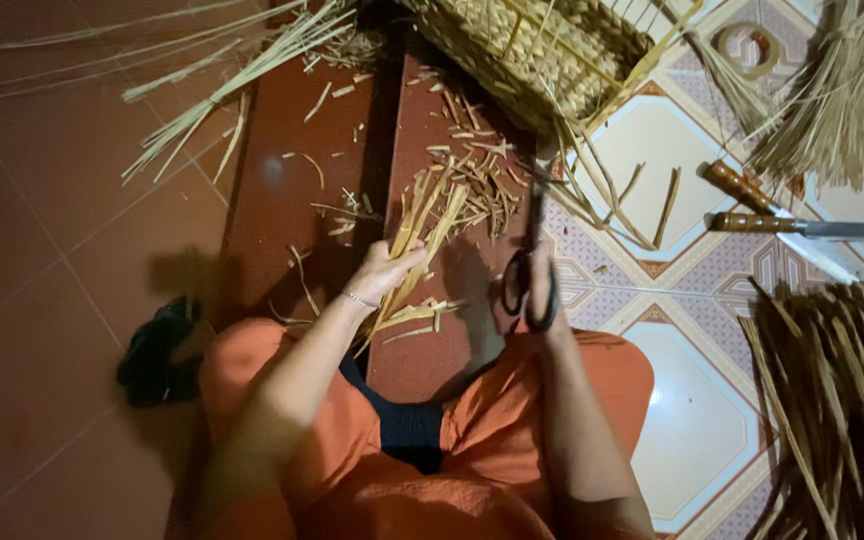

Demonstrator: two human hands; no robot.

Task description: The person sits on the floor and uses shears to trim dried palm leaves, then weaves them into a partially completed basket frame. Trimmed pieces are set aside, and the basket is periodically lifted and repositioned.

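My orange-clad knees [352, 440] sit closest. My left hand [384, 272] is closed round a bundle of split straw strips [422, 230], their ends fanning up and away from that grip. Just right of it, my right hand [544, 290] is closed on black scissors [530, 270], blades pointing away. Many cut scraps [472, 175] lie beyond both grips; I judge the trimming well underway, with stalks [832, 400] far right untouched.

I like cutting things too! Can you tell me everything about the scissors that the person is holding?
The scissors look dark, with black loop handles and long thin blades. The right hand grips them through the loops, and the blades point away from the person, toward the woven basket. The blades look nearly closed, though it is dim. They hover over a reddish step littered with straw scraps, beside the straw bundle in the left hand.
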